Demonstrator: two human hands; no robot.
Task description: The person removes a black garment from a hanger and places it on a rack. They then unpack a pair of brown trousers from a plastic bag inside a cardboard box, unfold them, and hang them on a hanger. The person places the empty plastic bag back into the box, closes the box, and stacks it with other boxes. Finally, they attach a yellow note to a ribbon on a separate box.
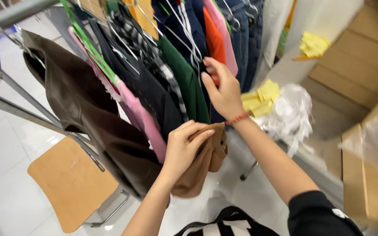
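From the head camera, my left hand [184, 146] is closed around a bunched tan-brown garment [202, 164], fingers folded over its upper edge, holding it low in front of the clothes rail [18, 12]. My right hand [224, 89] is raised with its fingers apart and clamped on nothing, the fingertips pressing among the wire hangers [189, 41] between a dark green garment [184, 78] and an orange one [214, 39].

To do this well, I judge the right hand should spread the two neighbouring garments wide and steady one hanger, while the left keeps the tan cloth gathered so that it does not drag on the pink garment [143, 118] just beside it.

A brown leather-like jacket [79, 100] hangs at the near end of the rail, above a wooden chair seat [68, 183].

I cannot tell whether the tan garment is on a hanger; its top is hidden by my fingers. The hanger hooks blur together. The rail runs out of the picture at the top, and the cardboard boxes [359, 57] on the right are cut off.
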